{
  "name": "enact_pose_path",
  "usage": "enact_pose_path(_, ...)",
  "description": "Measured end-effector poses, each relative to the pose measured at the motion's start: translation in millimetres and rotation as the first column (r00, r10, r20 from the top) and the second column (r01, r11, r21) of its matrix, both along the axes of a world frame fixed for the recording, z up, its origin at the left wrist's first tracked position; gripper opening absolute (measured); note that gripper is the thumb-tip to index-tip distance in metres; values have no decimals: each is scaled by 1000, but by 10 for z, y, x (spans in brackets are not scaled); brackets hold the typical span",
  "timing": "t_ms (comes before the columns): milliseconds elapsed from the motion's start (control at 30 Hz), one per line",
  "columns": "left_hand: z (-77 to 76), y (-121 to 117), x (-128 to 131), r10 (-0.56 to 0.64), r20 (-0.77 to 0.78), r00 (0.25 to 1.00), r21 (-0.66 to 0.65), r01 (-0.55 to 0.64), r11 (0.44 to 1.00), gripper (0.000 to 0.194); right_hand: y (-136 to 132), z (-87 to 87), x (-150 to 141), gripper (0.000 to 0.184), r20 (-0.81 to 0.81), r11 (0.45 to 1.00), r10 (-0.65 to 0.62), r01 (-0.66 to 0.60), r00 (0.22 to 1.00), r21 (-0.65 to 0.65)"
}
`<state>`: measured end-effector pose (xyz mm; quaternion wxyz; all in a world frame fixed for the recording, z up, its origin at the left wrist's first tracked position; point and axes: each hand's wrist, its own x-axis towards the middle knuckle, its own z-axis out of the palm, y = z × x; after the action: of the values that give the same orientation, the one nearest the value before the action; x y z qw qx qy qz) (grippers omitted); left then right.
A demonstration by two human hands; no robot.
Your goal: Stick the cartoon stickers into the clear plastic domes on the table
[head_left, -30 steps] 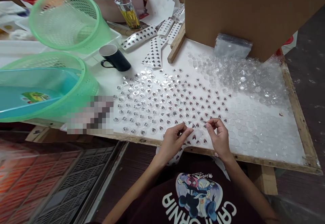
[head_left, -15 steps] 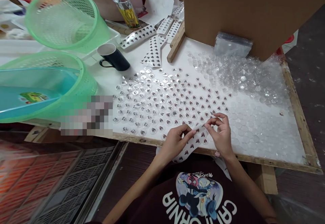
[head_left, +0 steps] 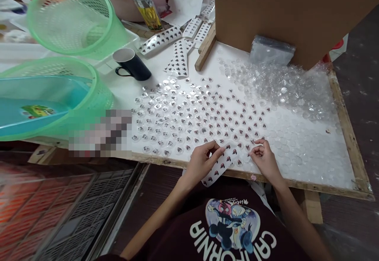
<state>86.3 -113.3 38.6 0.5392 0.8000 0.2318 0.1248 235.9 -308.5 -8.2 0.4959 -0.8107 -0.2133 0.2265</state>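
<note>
My left hand [head_left: 204, 160] pinches a white strip of stickers [head_left: 222, 166] between thumb and fingers at the table's front edge. Small dark-and-red pictures run in rows along the strip, and its lower end hangs over the edge. To the right of the strip, my right hand [head_left: 263, 156] is closed with thumb and fingertips together, low over the tabletop. Whatever lies between those fingertips is too small to make out. Beyond both hands, clear round discs with stickers [head_left: 217, 124] are spread in rough rows. Bare clear discs [head_left: 291, 142] lie to the right.
Loose clear discs [head_left: 281, 89] are heaped at the back right before a cardboard box [head_left: 281, 12]. A dark mug [head_left: 134, 67], green baskets [head_left: 115, 30] and more sticker sheets [head_left: 180, 57] stand or lie at the left and back. A wooden rim [head_left: 352, 134] borders the table.
My right hand has moved away from the sticker strip, to the right and slightly down. The strip's upper end now lies flatter, with my left hand still gripping it.
</note>
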Motion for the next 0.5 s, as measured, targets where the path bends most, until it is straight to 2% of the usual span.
enact_pose_path(233,12,-12,-10,10,-6,1000,-2,-10,1000,35,49,-66,-85,32,156,988,119,-102,980,-114)
enact_pose_path(367,3,-17,-12,9,-11,1000,8,-9,1000,36,93,-101,-149,31,376,965,199,-115,905,-234)
enact_pose_path(500,-10,-14,-11,8,-12,1000,6,-8,1000,36,108,-104,-214,32,507,946,218,-52,834,-320)
